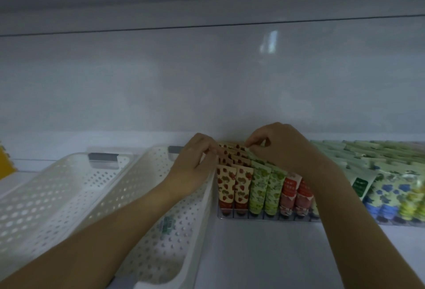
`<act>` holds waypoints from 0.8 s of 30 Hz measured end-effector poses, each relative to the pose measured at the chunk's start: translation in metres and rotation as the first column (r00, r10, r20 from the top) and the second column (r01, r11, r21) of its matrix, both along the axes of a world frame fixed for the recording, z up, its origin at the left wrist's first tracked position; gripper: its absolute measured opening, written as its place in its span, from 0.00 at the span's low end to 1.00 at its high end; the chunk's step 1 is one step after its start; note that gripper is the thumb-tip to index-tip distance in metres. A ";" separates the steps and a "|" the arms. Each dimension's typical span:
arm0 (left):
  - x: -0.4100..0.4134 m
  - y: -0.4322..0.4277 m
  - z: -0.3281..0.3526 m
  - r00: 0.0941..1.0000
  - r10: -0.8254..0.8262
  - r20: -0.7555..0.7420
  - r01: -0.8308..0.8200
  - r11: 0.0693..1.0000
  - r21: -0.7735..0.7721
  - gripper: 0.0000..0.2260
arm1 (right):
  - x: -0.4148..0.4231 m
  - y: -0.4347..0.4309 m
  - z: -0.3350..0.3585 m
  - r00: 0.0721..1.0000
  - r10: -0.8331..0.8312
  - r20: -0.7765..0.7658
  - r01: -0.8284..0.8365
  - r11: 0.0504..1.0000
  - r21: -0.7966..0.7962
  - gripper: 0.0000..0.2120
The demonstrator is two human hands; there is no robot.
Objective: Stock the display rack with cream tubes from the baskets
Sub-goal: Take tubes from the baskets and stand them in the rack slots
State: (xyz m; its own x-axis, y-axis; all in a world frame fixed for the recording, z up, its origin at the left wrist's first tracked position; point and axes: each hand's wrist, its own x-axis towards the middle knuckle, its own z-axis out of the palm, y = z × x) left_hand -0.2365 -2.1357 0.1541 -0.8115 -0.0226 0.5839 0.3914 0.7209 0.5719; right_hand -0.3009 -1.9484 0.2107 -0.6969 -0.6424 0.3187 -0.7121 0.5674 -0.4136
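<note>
So the left hand (195, 162) pinches the top of a strawberry-print tube (223, 151) in the back rows of the clear display rack (264, 217), and the right hand (285, 148) pinches a pale green tube (250, 151) right beside it. White perforated baskets (161, 254) sit just left of the rack.

Bare throughout: left hand (194, 162), right hand (284, 148), both forearms (128, 215) unclothed as far as they show
</note>
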 end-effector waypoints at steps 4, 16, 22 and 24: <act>-0.001 -0.003 -0.009 0.996 0.004 0.091 0.004 0.996 -0.091 0.15 | -0.002 -0.002 -0.005 1.000 -0.018 0.012 0.018 1.000 0.003 0.10; -0.002 -0.013 -0.013 0.999 -0.007 0.043 0.017 0.971 -0.238 0.14 | -0.002 -0.010 -0.012 0.998 0.009 0.067 -0.011 1.000 0.025 0.10; 0.003 -0.017 -0.008 0.978 0.050 0.201 -0.001 0.971 -0.238 0.13 | -0.003 -0.010 -0.011 0.999 0.017 0.051 -0.017 1.000 -0.002 0.10; 0.005 -0.023 -0.006 0.969 0.100 0.224 -0.035 0.960 -0.276 0.15 | -0.003 -0.008 -0.011 0.999 0.018 0.051 -0.017 1.000 -0.017 0.09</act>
State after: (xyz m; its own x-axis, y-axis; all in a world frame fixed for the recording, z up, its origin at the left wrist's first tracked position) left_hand -0.2314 -2.1584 0.1481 -0.9277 0.0487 0.3702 0.2151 0.8801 0.4232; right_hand -0.3041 -1.9566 0.1999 -0.7016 -0.6493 0.2935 -0.6992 0.5479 -0.4593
